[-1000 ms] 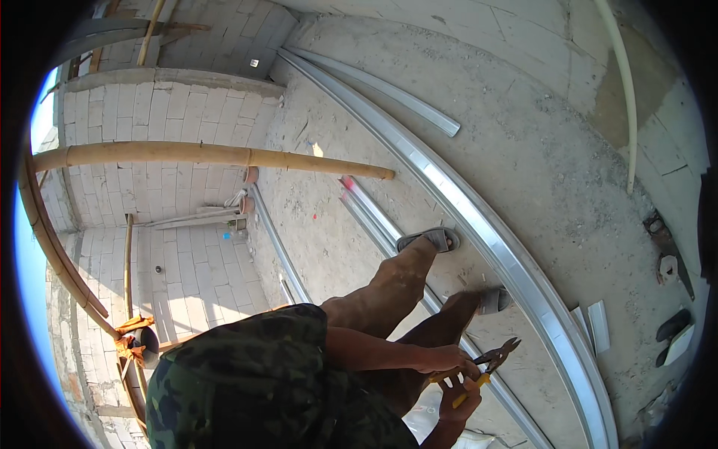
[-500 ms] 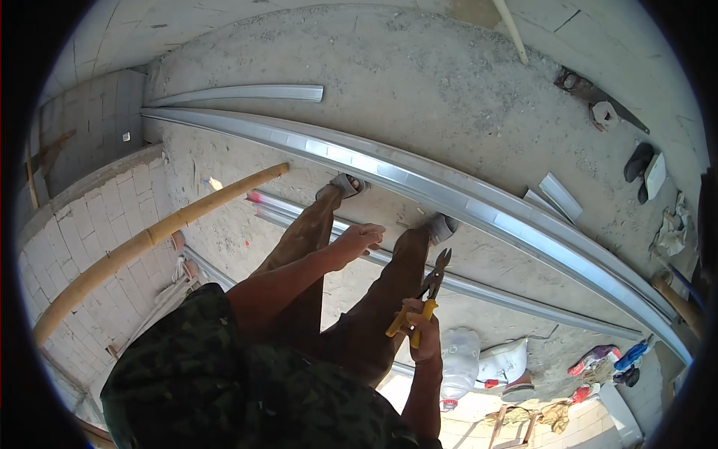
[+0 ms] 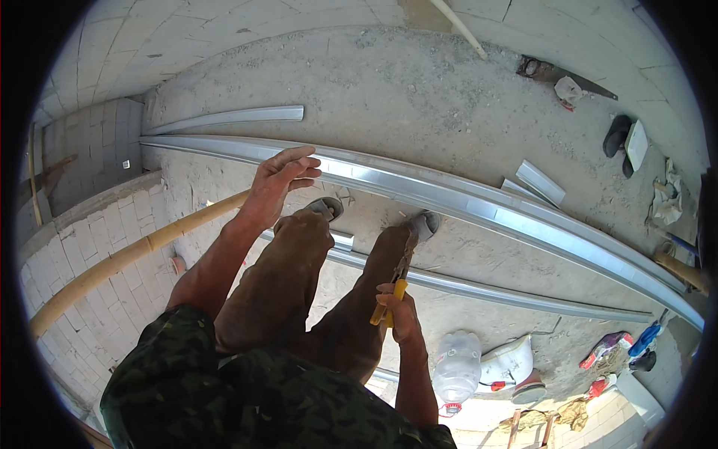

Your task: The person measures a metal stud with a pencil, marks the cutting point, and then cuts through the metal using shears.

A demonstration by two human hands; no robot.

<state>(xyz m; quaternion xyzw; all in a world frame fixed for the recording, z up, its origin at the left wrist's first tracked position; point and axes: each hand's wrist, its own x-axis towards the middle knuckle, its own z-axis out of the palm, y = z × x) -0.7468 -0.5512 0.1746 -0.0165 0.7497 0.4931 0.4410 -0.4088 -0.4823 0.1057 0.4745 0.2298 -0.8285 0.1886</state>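
My left hand (image 3: 278,185) is raised before the long metal channels (image 3: 419,187) on the floor. Its fingers are partly bent and apart, with nothing in them; whether it touches the metal I cannot tell. My right hand (image 3: 404,317) is closed round the yellow handles of a pair of tin snips (image 3: 399,293), beside my right knee. The dark jaws point away from me, over my right shin. A thinner metal profile (image 3: 479,289) runs along the floor behind my legs and is partly hidden by them.
A bamboo pole (image 3: 142,247) slants in from the left. Short metal offcuts (image 3: 540,182) lie beyond the channels, with a handsaw (image 3: 565,75) and slippers (image 3: 618,135) near the far wall. A clear plastic jug (image 3: 457,365) and a white sack (image 3: 507,364) stand at the lower right.
My left hand has moved up and to the left, away from between my knees, and its fingers have opened. The snips in my right hand have shifted slightly left. My legs have bent more.
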